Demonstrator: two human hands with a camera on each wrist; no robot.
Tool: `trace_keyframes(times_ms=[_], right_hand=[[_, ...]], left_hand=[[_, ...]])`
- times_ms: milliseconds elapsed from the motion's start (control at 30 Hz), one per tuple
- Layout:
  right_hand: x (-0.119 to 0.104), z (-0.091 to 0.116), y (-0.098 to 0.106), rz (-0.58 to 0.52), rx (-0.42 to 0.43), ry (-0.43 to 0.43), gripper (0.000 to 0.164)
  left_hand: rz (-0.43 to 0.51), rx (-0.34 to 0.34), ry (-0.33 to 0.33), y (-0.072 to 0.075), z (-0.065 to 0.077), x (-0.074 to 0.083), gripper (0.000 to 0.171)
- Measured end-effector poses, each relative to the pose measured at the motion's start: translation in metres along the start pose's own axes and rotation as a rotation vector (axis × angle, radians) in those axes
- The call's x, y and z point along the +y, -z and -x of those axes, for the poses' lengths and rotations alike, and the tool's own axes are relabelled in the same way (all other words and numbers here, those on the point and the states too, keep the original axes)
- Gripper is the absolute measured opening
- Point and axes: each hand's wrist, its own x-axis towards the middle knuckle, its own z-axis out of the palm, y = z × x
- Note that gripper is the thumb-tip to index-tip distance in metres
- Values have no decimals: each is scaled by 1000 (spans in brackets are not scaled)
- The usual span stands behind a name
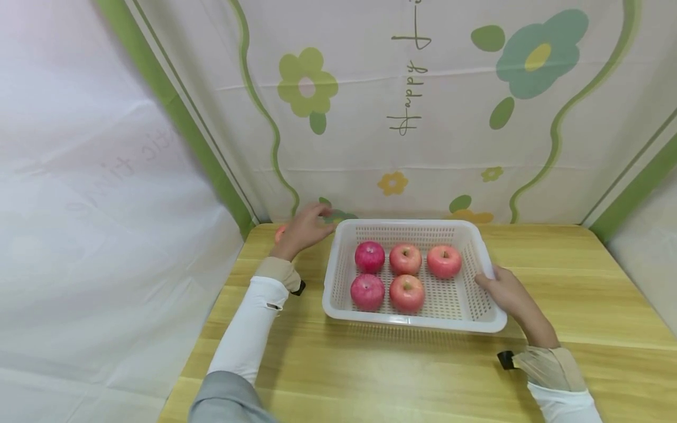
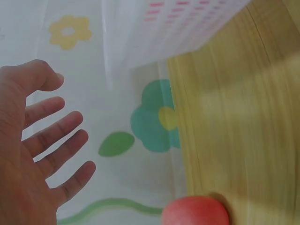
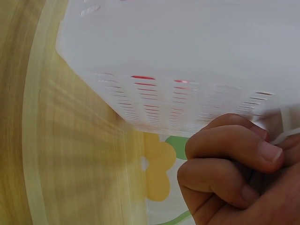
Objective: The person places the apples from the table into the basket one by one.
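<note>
A white plastic basket (image 1: 415,322) with slotted walls holds several red and pink apples (image 1: 407,294). My right hand (image 1: 505,289) grips its right rim, thumb on top; in the right wrist view the curled fingers (image 3: 225,154) of that hand are under the rim, beside the basket wall (image 3: 159,56). My left hand (image 1: 309,228) is just off the basket's upper left corner, holding nothing. In the left wrist view the fingers (image 2: 61,131) are spread and loosely bent, apart from the basket (image 2: 154,42). Another apple (image 2: 196,212) lies on the table, mostly hidden by the left hand in the head view.
The wooden table (image 1: 328,376) ends at a back curtain (image 1: 359,158) printed with flowers. White sheeting (image 1: 132,235) hangs at the left side, and a similar panel (image 1: 650,252) stands at the right.
</note>
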Motion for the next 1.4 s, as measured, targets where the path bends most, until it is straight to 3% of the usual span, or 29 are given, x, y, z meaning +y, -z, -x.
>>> trace_keyframes(times_ms=[433,767,1200,1400], right_hand=[[1,-1,0,12,8,9,65],[0,0,1,19,6,-1,65],[3,0,0,6,7,-11,66],[3,-1,0,11,9,-12,65]], left_hand=[[-80,-18,46,12,24,-37,56],[-97,-26,129,19,35,-58,60],[-141,-11,125,10,37,-78,61],[-152,-30,164,4,35,-85,60]])
